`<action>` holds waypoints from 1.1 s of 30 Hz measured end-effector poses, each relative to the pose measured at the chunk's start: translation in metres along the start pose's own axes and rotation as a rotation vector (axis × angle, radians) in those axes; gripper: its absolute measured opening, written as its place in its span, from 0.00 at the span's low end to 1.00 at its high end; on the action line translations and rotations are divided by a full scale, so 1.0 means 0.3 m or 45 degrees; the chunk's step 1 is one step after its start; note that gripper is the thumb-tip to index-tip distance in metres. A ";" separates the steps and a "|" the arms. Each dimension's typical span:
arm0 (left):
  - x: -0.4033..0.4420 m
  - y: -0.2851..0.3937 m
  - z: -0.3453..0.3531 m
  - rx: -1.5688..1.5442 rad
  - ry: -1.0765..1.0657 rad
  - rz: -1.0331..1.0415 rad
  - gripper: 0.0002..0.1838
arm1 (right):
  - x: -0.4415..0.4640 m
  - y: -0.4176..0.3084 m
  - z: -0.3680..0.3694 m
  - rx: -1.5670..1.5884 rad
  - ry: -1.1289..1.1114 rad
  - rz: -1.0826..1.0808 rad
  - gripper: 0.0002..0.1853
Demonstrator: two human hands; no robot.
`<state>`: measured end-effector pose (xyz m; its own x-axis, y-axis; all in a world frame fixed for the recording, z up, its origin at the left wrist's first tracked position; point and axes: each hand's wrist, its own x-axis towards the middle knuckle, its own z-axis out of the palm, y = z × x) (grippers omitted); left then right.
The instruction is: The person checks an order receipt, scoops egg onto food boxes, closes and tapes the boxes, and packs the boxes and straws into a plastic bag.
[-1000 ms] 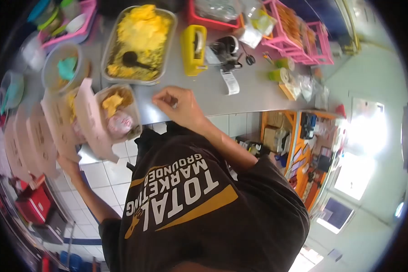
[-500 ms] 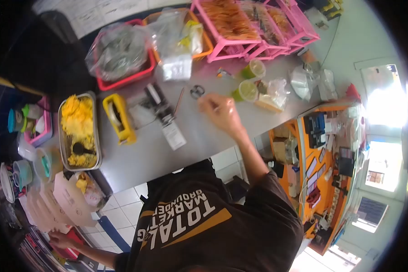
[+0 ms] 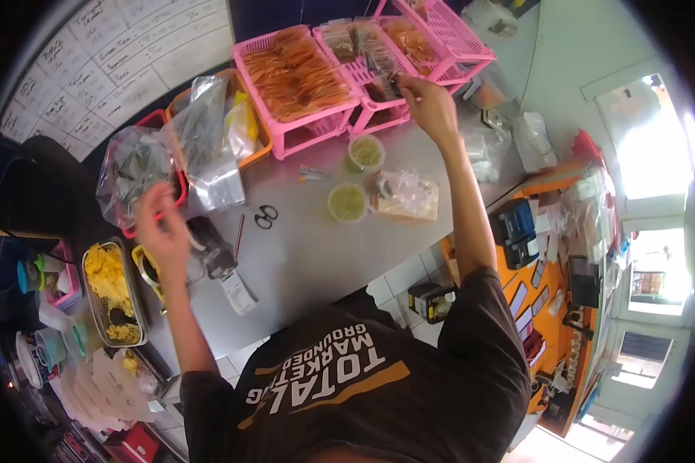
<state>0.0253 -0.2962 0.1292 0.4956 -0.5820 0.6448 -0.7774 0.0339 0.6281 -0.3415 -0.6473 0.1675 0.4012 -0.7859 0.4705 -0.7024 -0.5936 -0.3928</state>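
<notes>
My right hand reaches into the middle pink basket, its fingertips pinched at the edge of a clear plastic sachet with dark contents. How firmly it is gripped is hard to see. My left hand, slightly blurred, is raised with its fingers apart in front of a clear plastic bag. Just right of it lie a black device with a printed white label strip and a yellow tape dispenser, partly hidden by my wrist.
Scissors, a thin stick, two cups with green contents and a wrapped block lie on the steel table. Another pink basket holds orange sachets. A metal tray of yellow food stands at left.
My right hand has moved from beside the scissors up to the pink basket. My left hand has come up from the boxes at lower left to above the table. The view has shifted.
</notes>
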 end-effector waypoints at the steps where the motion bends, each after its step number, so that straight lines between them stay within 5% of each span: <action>1: 0.024 0.080 0.089 -0.029 -0.116 0.032 0.10 | 0.059 0.024 0.038 -0.037 -0.083 -0.128 0.11; 9: 0.348 0.359 0.845 0.003 -0.166 0.342 0.13 | 0.389 0.240 0.348 -0.058 -0.316 -0.265 0.13; 12: 0.532 0.376 1.164 0.294 -0.395 0.439 0.15 | 0.392 0.320 0.268 0.053 -0.114 -0.284 0.09; 17: 0.668 0.277 1.542 0.861 -0.771 0.266 0.13 | 0.326 0.470 0.202 -0.158 -0.256 -0.380 0.11; 19: 0.683 0.263 1.579 1.045 -0.888 0.239 0.12 | 0.318 0.488 0.219 -0.212 -0.231 -0.531 0.08; 26: 0.688 0.233 1.607 1.127 -0.959 0.180 0.11 | 0.301 0.474 0.263 -0.499 -0.291 -0.422 0.10; 29: 0.684 0.267 1.586 0.786 -0.604 0.308 0.12 | 0.305 0.490 0.240 -0.316 -0.193 -0.416 0.10; 31: 0.666 0.374 1.517 0.232 -1.141 0.135 0.15 | 0.305 0.476 0.197 0.004 -0.346 -0.270 0.09; 33: 0.598 0.412 1.504 0.359 -1.343 0.167 0.16 | 0.286 0.459 0.171 0.056 -0.383 -0.192 0.07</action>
<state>-0.1565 -0.7631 0.1260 -0.0733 -0.9940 -0.0810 -0.9269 0.0379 0.3734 -0.3735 -0.8053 0.1134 0.6590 -0.7004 0.2740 -0.5984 -0.7090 -0.3731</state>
